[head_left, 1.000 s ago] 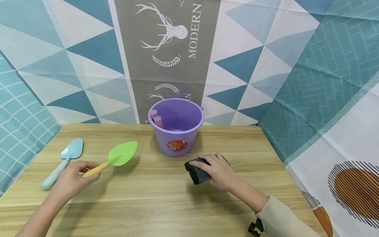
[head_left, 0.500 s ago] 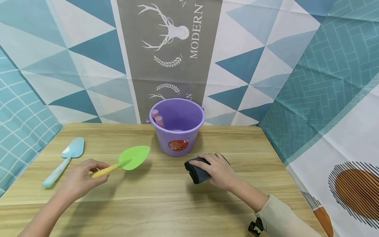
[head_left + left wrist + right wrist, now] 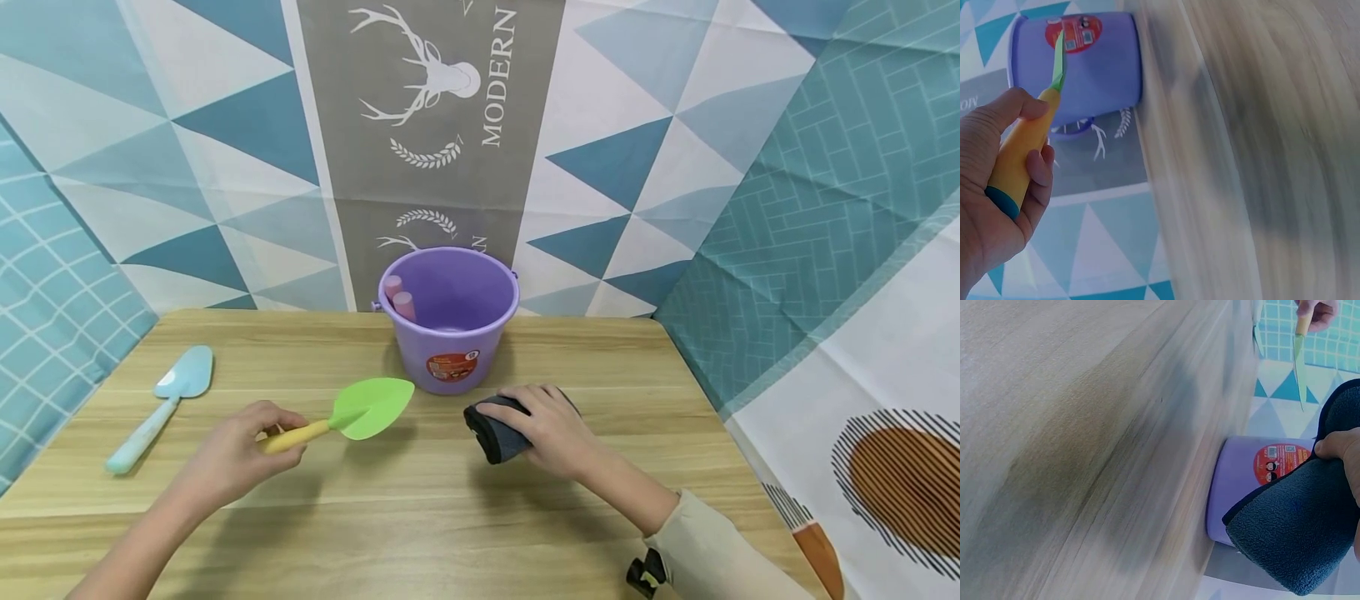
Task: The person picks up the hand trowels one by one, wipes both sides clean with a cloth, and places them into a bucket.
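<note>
In my left hand I grip the yellow handle of a toy trowel with a green leaf-shaped blade, held above the table. The left wrist view shows thumb and fingers wrapped round that handle. My right hand holds a folded dark grey-blue cloth with black edging, thumb on its near side, raised over the table. Behind and between both hands stands a purple bucket with a red label. Two pink-capped sticks lean inside it at the left; their lower parts are hidden.
A light blue toy trowel lies at the table's left. The wooden table meets patterned cloth walls at the back and sides. A small black item shows by the right sleeve.
My left hand has carried the green trowel rightward and slightly nearer, toward the table's middle. My right hand and the cloth have hardly moved.
</note>
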The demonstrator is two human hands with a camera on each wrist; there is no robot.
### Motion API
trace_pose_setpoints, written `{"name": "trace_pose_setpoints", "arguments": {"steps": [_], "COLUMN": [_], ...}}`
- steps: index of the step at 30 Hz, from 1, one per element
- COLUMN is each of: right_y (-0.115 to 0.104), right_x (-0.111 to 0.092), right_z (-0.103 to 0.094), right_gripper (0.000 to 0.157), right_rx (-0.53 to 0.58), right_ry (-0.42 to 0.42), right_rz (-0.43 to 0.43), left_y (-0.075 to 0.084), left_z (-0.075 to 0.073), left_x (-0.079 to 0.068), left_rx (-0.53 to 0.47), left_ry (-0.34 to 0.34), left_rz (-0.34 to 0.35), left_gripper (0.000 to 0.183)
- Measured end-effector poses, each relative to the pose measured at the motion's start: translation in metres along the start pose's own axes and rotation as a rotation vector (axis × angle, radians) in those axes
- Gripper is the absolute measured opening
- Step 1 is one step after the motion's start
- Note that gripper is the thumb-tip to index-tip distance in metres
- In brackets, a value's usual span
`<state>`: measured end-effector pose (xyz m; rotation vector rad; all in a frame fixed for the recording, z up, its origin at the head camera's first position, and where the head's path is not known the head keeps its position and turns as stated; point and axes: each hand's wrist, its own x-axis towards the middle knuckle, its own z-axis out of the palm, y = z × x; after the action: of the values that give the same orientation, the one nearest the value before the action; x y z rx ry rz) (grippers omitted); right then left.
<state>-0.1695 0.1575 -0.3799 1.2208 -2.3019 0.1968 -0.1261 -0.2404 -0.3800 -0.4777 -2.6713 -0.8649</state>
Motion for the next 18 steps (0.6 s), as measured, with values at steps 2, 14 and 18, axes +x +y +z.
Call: {"name": "trace_pose_setpoints", "arguments": {"steps": [2,14,18], "right_y": [0.000,-0.002,-0.001], "right_x": [0.001,0.005,0.007], "right_z": [0.001,0.000,0.000], "right_gripper": [0.060,0.058,0.059], "right_rx": [-0.002,0.009,0.004], "right_ry": [0.008,0.007,0.018], "right_rz": [-0.007,0.003,-0.009], "left_y": [0.004,0.024,0.029], "left_z": [0.001,0.011,0.015], "left_x": [0.001,0.003,0.004], "left_rx": [-0.003,-0.021,-0.025], "left_ry": [-0.010,-0.078,-0.076], "left_rz": [0.002,0.042,0.071], "left_gripper": [0.025,0.027,0.027]}}
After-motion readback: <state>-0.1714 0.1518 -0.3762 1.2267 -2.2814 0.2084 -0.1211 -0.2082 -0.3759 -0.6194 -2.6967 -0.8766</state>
